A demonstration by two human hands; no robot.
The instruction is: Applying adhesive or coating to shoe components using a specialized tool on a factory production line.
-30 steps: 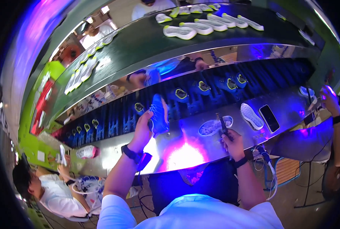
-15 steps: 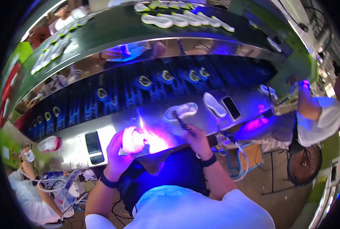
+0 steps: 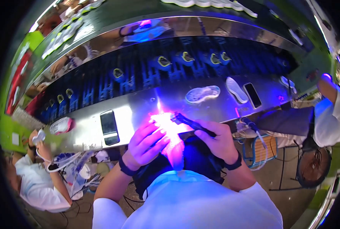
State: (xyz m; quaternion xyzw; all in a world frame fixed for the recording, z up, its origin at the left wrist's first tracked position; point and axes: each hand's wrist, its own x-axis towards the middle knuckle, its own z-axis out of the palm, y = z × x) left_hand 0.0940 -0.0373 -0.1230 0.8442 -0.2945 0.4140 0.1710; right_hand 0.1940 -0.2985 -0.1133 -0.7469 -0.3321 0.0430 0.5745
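Note:
My left hand (image 3: 145,147) grips a light-coloured shoe upper (image 3: 174,152), washed out by a glaring pink-violet light at the bench edge. Its toe end points down toward my lap. A dark-handled brush (image 3: 194,124) sits in my right hand (image 3: 219,142), thumb and fingers closed round the handle. The brush head reaches the bright area beside the upper; glare hides whether they touch. Beyond, a pale shoe sole (image 3: 202,94) lies on the metal bench (image 3: 139,100), and a second white sole (image 3: 236,90) rests to its right.
A phone (image 3: 252,95) lies right of the soles, another phone (image 3: 109,128) at left near a white and pink shoe (image 3: 62,125). Behind the bench runs a dark rack (image 3: 143,72) with yellow-rimmed shoe pieces. Other people work at left and right; a fan (image 3: 313,168) stands at right.
My right hand has brought the brush from the pale sole back to the upper. My left hand has turned the upper so its toe end points toward me. The view has shifted.

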